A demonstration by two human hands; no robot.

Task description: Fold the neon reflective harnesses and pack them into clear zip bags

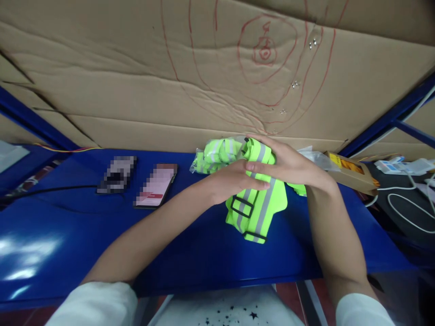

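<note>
Both hands grip a folded neon yellow-green reflective harness (268,206) with grey stripes and black rectangular buckles, just above the blue table (204,244). My left hand (234,181) closes on its left side, thumb pointing right across the straps. From the right, my right hand (292,165) wraps around its upper part. The straps hang down below the fingers. Behind my left hand lies a clear plastic bag (217,154) with more of the same neon strapping in it. A bit of neon material (299,189) shows beneath my right wrist.
Two phones (117,174) (156,185) lie on the left, a black cable running to one. A small carton (353,172) and clear plastic (316,158) are at the right, near a white device (408,165) with cables. A cardboard wall (136,90) with red rings stands behind.
</note>
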